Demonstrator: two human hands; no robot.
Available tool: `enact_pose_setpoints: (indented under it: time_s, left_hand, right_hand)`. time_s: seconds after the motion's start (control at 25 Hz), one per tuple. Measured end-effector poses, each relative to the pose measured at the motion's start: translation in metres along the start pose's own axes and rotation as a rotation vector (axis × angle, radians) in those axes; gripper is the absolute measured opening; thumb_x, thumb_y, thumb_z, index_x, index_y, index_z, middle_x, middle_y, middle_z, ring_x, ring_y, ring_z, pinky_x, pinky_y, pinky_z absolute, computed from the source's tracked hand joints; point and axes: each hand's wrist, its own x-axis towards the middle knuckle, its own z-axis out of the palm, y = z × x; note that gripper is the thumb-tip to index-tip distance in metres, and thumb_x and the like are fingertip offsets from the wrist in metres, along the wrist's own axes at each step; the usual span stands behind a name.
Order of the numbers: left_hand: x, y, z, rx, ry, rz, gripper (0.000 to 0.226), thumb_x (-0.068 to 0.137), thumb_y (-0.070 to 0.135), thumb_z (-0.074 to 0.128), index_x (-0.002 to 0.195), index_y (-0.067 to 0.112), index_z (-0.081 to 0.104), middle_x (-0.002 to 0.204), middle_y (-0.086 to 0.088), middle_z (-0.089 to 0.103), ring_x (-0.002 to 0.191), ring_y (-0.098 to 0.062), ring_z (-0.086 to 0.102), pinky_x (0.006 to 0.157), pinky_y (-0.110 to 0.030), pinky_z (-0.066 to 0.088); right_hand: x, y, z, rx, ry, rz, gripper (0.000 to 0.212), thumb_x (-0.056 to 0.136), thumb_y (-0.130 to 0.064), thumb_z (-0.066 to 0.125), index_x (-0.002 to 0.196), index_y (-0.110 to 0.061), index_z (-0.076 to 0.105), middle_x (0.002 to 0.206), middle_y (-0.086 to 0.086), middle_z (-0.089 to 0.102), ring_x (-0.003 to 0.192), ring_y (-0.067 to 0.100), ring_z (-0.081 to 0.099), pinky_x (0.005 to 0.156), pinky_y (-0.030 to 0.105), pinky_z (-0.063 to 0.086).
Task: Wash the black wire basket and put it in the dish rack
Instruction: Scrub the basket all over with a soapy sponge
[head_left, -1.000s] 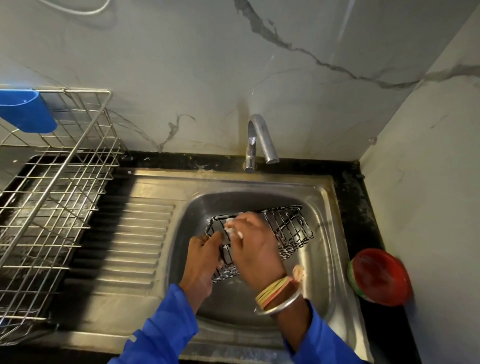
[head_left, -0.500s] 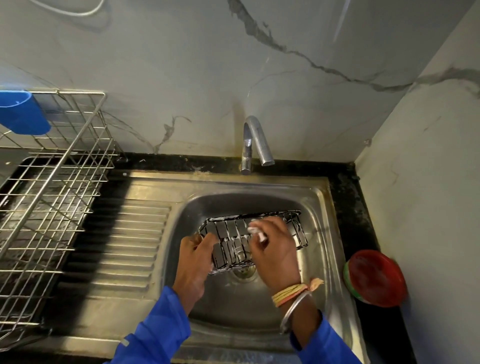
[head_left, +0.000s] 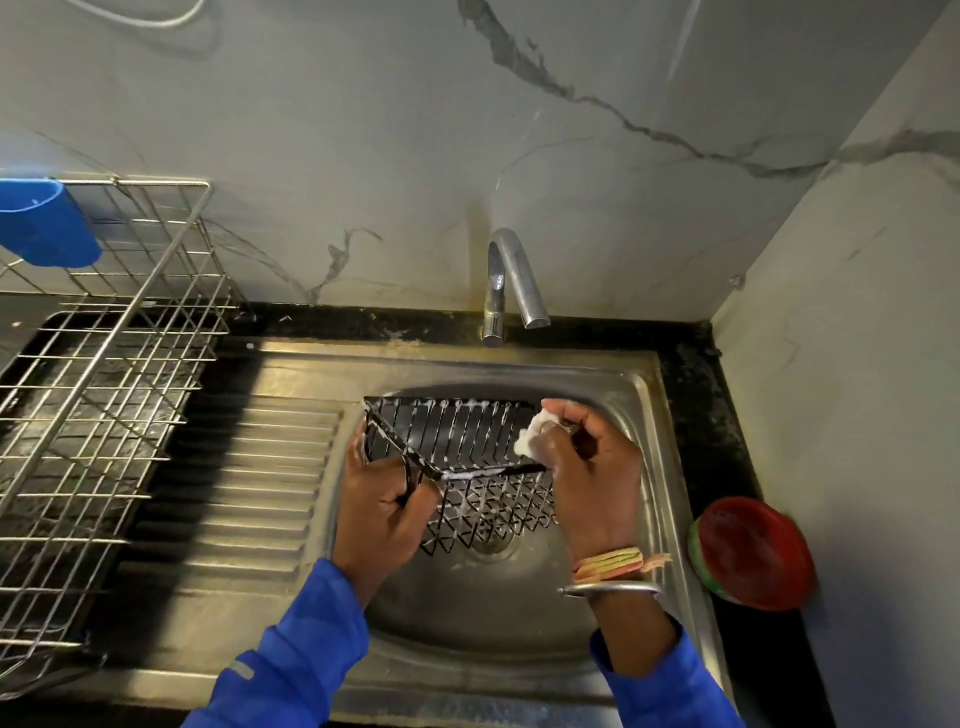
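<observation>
The black wire basket (head_left: 457, 441) hangs tilted over the steel sink bowl (head_left: 467, 613), flecked with white soap suds. My left hand (head_left: 382, 512) grips its left corner, fingers curled round the rim wire. At the basket's right end my right hand (head_left: 589, 483) pinches a small white soapy scrubber (head_left: 532, 436) and presses it against the wires. The silver dish rack (head_left: 109, 389) stands on the counter at the far left, apart from both hands.
A chrome tap (head_left: 511, 283) rises behind the sink; no water shows. The ribbed drainboard (head_left: 244, 493) lies between sink and rack. A blue holder (head_left: 44, 223) hangs on the rack's back edge. A red bowl (head_left: 753, 551) sits right of the sink, by the side wall.
The basket has been turned in my hands, its open side now tipped toward me. My right hand slid from the basket's middle to its right end with the scrubber.
</observation>
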Motion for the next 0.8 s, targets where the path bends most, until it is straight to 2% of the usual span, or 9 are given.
enact_pose_setpoints:
  time_s: [0.08,0.16,0.24,0.32,0.48,0.56,0.64,0.72,0.8]
  left_hand:
    - [0.003,0.0,-0.003,0.103,-0.005,0.12,0.043,0.08,0.015,0.058,0.042,0.011,0.037,0.043,0.006,0.04,0.044,-0.016,0.039,0.1,-0.055,0.044]
    - [-0.001,0.0,-0.002,0.173,-0.005,0.232,0.041,0.08,0.017,0.059,0.042,0.011,0.044,0.042,0.006,0.047,0.048,-0.008,0.044,0.112,-0.066,0.03]
    - [-0.007,0.0,0.002,0.2,-0.003,0.283,0.04,0.08,0.016,0.059,0.042,0.011,0.048,0.042,0.006,0.049,0.051,-0.008,0.045,0.108,-0.074,0.027]
    - [-0.01,0.0,0.002,0.216,-0.004,0.332,0.039,0.079,0.014,0.059,0.041,0.011,0.048,0.042,0.006,0.049,0.051,-0.008,0.045,0.1,-0.082,0.029]
    - [-0.018,0.0,0.002,0.231,-0.051,0.406,0.038,0.078,0.014,0.063,0.042,0.011,0.049,0.044,0.007,0.05,0.052,-0.007,0.044,0.099,-0.083,0.031]
    - [-0.023,-0.001,0.006,0.209,-0.044,0.384,0.042,0.081,0.014,0.063,0.043,0.011,0.047,0.044,0.006,0.049,0.05,-0.007,0.042,0.101,-0.082,0.03]
    - [-0.024,-0.001,0.01,0.22,-0.021,0.356,0.048,0.089,0.018,0.061,0.043,0.012,0.048,0.043,0.007,0.048,0.049,-0.006,0.042,0.105,-0.079,0.03]
    - [-0.021,0.0,0.009,0.245,0.0,0.353,0.048,0.089,0.017,0.059,0.042,0.012,0.05,0.042,0.007,0.048,0.049,-0.006,0.043,0.102,-0.081,0.031]
    - [-0.017,0.0,0.006,0.256,-0.005,0.387,0.041,0.083,0.017,0.061,0.043,0.012,0.053,0.043,0.007,0.051,0.05,-0.006,0.046,0.099,-0.083,0.032]
  right_hand:
    - [-0.008,-0.008,0.003,-0.167,-0.187,-0.074,0.017,0.089,-0.013,0.063,0.093,-0.028,0.07,0.097,-0.012,0.066,0.081,-0.001,0.064,0.07,0.014,0.052]
    - [-0.023,-0.01,0.011,-0.295,-0.351,-0.165,0.013,0.093,-0.018,0.059,0.092,-0.02,0.072,0.093,-0.009,0.064,0.078,0.0,0.062,0.069,0.014,0.052]
    - [-0.035,-0.01,0.015,-0.285,-0.454,-0.186,0.018,0.096,-0.022,0.056,0.091,-0.015,0.072,0.087,-0.005,0.065,0.073,0.005,0.062,0.064,0.017,0.052]
    - [-0.03,-0.009,0.005,-0.215,-0.578,-0.052,0.015,0.094,-0.023,0.06,0.098,-0.016,0.073,0.087,-0.005,0.07,0.074,0.006,0.066,0.063,0.017,0.053]
    - [-0.001,-0.003,-0.021,-0.236,-0.962,0.13,0.014,0.088,-0.022,0.069,0.1,-0.018,0.074,0.094,-0.005,0.074,0.089,0.009,0.069,0.082,0.027,0.056]
    - [0.002,-0.009,-0.02,-0.282,-1.072,0.099,0.013,0.089,-0.034,0.067,0.092,-0.025,0.076,0.078,-0.008,0.072,0.074,0.011,0.066,0.071,0.029,0.055]
    - [0.001,-0.012,-0.015,-0.339,-1.135,0.052,0.03,0.091,-0.05,0.058,0.073,-0.03,0.071,0.058,-0.008,0.054,0.053,0.016,0.048,0.054,0.034,0.04]
    - [0.0,-0.005,-0.007,-0.348,-1.156,0.04,0.042,0.091,-0.059,0.049,0.076,-0.025,0.07,0.072,0.002,0.06,0.064,0.021,0.054,0.064,0.046,0.046]
    - [-0.002,0.001,0.0,-0.385,-1.199,0.03,0.052,0.089,-0.063,0.043,0.093,-0.019,0.071,0.098,0.012,0.069,0.089,0.032,0.065,0.086,0.051,0.051]
